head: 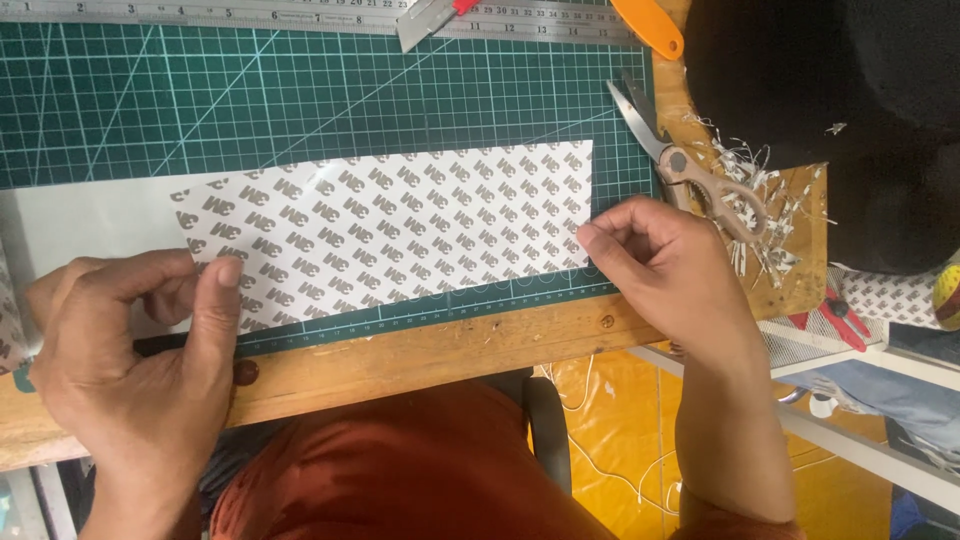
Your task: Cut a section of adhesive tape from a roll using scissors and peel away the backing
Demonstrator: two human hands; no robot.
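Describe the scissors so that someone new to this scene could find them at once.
Start at the green cutting mat and go to its right edge. The scissors lie there, shut, above the right hand, beside white paper shavings. Their beige handles distinguish them from the red-handled pliers.
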